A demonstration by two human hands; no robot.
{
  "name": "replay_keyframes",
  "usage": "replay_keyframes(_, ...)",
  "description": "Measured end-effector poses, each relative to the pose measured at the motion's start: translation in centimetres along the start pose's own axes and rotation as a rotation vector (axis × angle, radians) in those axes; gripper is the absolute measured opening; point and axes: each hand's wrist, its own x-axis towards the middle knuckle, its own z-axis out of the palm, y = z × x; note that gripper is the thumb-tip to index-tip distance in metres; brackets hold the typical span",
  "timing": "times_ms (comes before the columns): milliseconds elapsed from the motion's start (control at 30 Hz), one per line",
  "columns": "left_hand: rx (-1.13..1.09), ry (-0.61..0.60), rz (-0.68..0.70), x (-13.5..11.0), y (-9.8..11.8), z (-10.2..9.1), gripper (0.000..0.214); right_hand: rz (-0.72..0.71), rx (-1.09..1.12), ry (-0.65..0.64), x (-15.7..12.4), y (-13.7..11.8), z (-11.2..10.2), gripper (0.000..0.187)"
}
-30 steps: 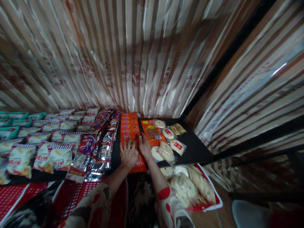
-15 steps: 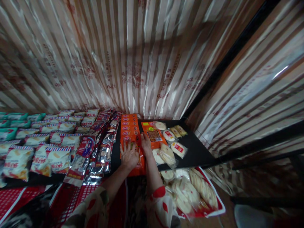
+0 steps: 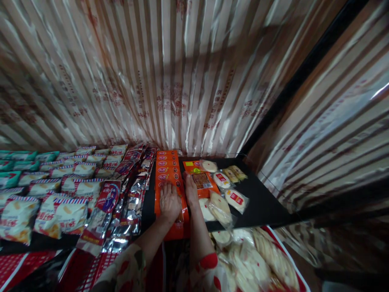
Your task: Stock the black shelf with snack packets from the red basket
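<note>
Orange snack packets [image 3: 166, 170] overlap in a column on the black shelf. My left hand [image 3: 170, 202] lies flat over the nearer packets, fingers stretched forward and close together. My right hand [image 3: 191, 188] stands on edge along the column's right side, its fingers straight and its palm turned toward the packets. Right of it lies another orange packet [image 3: 203, 180], back side up with a brown window or label. Pale round flatbreads in clear wrap [image 3: 220, 207] lie just beyond my right wrist.
Dark red and silver packets [image 3: 133, 194] fill the strip to the left, then white snack bags [image 3: 65, 215] and green packets [image 3: 9, 178]. A red-and-white crate [image 3: 299, 280] of bagged flatbreads sits below at right. Striped sheeting [image 3: 170, 81] hangs behind; a black post [image 3: 273, 109] slants at right.
My left hand's fingers have drawn closer together on the orange packets. My right hand stays at their right side. The whole view has shifted slightly, with the shelf appearing lower.
</note>
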Motion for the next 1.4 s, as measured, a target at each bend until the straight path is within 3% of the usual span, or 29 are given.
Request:
replay_keyframes(100,-0.016,-0.006,-0.005,0.0,-0.1,0.4,0.041,0.063,0.023,-0.022,0.0,-0.7,0.3,0.068)
replay_keyframes(500,-0.047,-0.123,0.017,0.3,-0.6,0.3,0.050,0.077,-0.012,-0.020,-0.7,-1.5,0.8,0.067)
replay_keyframes(800,-0.037,-0.084,0.037,0.4,-1.4,0.1,0.050,0.060,-0.011,-0.001,-0.6,-0.6,1.7,0.068)
replay_keyframes(1167,-0.029,-0.103,0.048,0.4,-2.3,-0.7,0.051,0.090,-0.080,0.003,-1.2,-1.9,2.7,0.075)
replay_keyframes(1400,-0.016,-0.046,0.053,0.0,-2.6,-0.2,0.051,0.077,-0.111,-0.005,-1.7,-2.8,3.1,0.073)
